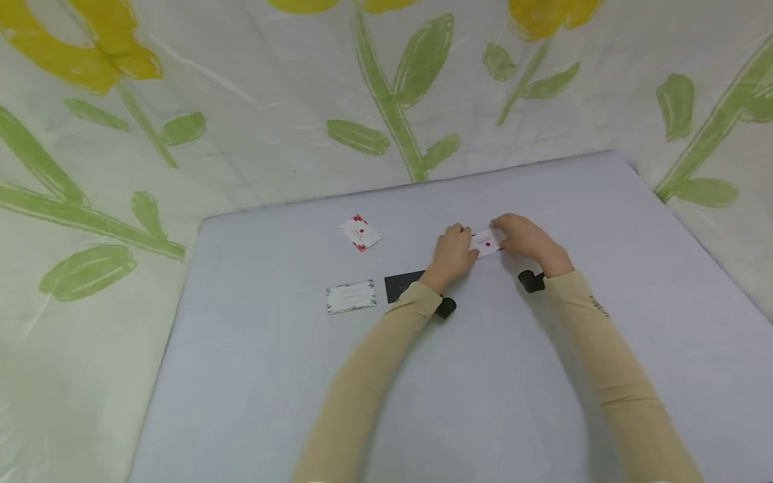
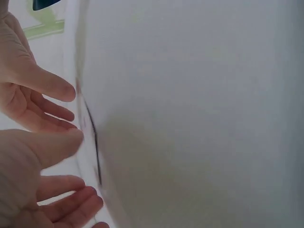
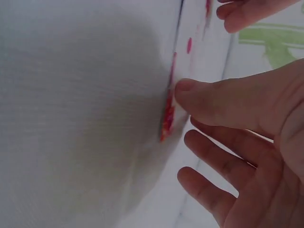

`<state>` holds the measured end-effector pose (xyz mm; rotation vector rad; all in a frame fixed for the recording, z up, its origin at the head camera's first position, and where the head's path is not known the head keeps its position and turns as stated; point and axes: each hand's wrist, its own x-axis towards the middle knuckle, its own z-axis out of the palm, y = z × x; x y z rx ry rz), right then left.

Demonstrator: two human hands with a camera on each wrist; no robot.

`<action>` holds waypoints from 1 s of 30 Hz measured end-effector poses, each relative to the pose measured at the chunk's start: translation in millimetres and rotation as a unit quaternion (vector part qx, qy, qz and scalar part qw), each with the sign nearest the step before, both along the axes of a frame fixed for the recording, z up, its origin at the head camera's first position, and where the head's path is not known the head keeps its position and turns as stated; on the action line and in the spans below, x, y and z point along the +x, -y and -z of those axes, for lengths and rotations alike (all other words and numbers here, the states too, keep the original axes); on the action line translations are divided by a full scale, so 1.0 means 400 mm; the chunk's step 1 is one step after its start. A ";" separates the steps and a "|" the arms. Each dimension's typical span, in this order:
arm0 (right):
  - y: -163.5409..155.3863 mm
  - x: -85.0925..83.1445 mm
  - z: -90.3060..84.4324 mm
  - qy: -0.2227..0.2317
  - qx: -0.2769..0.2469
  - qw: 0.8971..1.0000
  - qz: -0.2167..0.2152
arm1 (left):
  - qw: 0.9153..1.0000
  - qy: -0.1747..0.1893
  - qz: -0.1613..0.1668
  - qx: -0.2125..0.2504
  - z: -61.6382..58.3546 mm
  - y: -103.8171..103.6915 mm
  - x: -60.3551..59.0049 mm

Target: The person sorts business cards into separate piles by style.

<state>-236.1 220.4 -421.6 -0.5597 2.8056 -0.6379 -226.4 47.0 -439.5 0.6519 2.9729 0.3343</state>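
The small white paper card with red dots (image 1: 486, 242) is pinched between the left hand (image 1: 454, 253) and the right hand (image 1: 524, 236), and it could bend or slip onto the pale grey tabletop (image 1: 543, 376) if they squeeze too hard

— What's behind the table (image 1: 253, 376)?

— A pale cloth backdrop (image 1: 253, 87), hung along the far side and down both the left and right. It's painted with big yellow flowers (image 1: 78, 47) and green stems and leaves (image 1: 392, 107).

— And the table itself?

— Flat, pale grey-blue, matte. Its far edge meets the cloth, with a rounded corner at the far right. The light is soft and even, shadows faint.
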 end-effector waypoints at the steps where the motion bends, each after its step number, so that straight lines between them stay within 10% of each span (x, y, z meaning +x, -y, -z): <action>1: 0.003 0.000 0.003 -0.002 0.003 1.000 -0.005 | 1.000 0.001 -0.004 -0.010 0.002 -0.002 0.000; 10: 0.015 -0.003 0.011 -0.043 -0.001 0.999 -0.004 | 0.999 0.002 -0.027 -0.018 0.003 -0.004 0.000; 22: 0.024 0.010 0.008 -0.126 -0.194 0.970 0.073 | 0.978 -0.015 -0.008 0.209 -0.041 0.055 0.011; 30: 0.043 0.057 -0.029 0.028 -0.223 0.970 0.090 | 0.957 0.091 0.011 0.276 -0.080 0.144 0.036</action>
